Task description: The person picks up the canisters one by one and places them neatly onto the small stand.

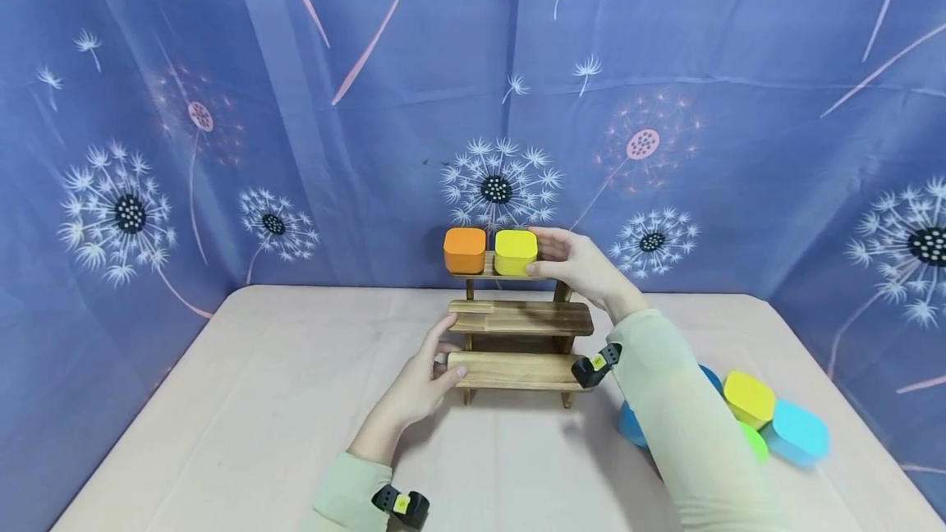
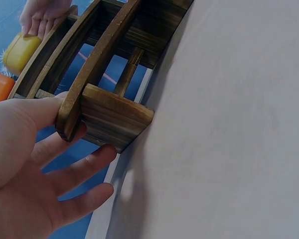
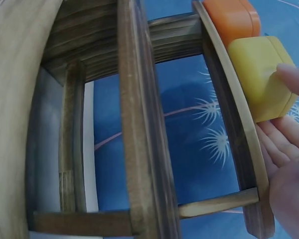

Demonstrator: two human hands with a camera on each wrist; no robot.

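Note:
A three-tier wooden stand (image 1: pixel 521 318) stands on the table. On its top tier, an orange box (image 1: pixel 465 251) with rounded corners sits at the left, and a similar yellow box (image 1: pixel 516 253) is just to its right. My right hand (image 1: pixel 572 263) holds the yellow box from the right, with the thumb on its near side; the fingers behind are partly hidden. At the left end of the lowest tier, my left hand (image 1: pixel 421 384) grips the board (image 2: pixel 97 69), thumb over it and a finger beneath. The other left fingers are spread by the stand's side.
Right of the stand, partly behind my right sleeve (image 1: pixel 687 425), lie several more boxes, among them a yellow one (image 1: pixel 750 399), a light blue one (image 1: pixel 796 432) and a green one (image 1: pixel 754 440). A blue dandelion-print curtain (image 1: pixel 384 146) hangs behind the pale tabletop (image 1: pixel 244 417).

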